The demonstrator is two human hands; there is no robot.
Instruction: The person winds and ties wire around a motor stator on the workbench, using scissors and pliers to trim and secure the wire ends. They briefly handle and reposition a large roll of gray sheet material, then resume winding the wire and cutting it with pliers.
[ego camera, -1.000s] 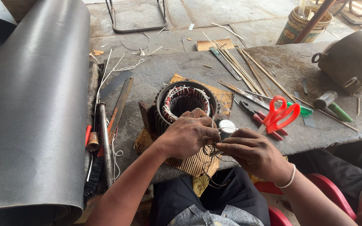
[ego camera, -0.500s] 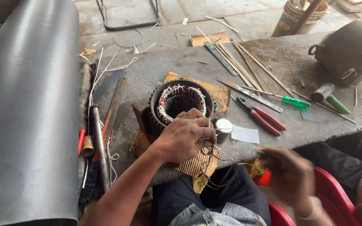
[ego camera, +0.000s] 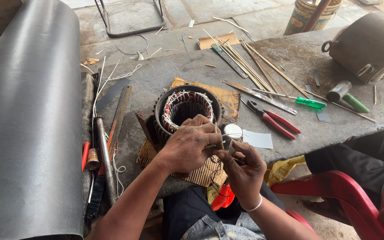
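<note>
Returning from low at the lap, where it was blurred half a second ago, right hand [ego camera: 244,166] is now meeting left hand [ego camera: 192,144] just below the stator's front edge; red scissors [ego camera: 223,198], on the bench beside the pliers a full second ago, are now lying in the lap.

Item, nearest: right hand, fingers curled and pinching thin wire [ego camera: 216,166] close to the left fingertips; a loop of it is hanging beneath. How tightly it is being held cannot be told.

Item: left hand, closed over the near rim of the stator, thumb and forefinger pinching the same wire.

Item: motor stator [ego camera: 185,111], resting on cardboard [ego camera: 227,100] at the bench's near edge, bore upward. Coils appear already seated in the slots, with red and white insulation showing around the inner ring. By appearance, winding is done and lead ends are being tied or joined at the front; lacing and reassembly look to be remaining.

Item: small round tin [ego camera: 233,131] and white paper slip [ego camera: 258,139], just right of the hands.

Item: red-handled pliers [ego camera: 274,121], green screwdriver [ego camera: 310,102], hammer [ego camera: 343,94], thin sticks [ego camera: 250,62], spread further across the stone bench [ego camera: 192,66].

Item, farthest: motor housing [ego camera: 370,44] at the right corner; bucket [ego camera: 310,15] beyond.
</note>
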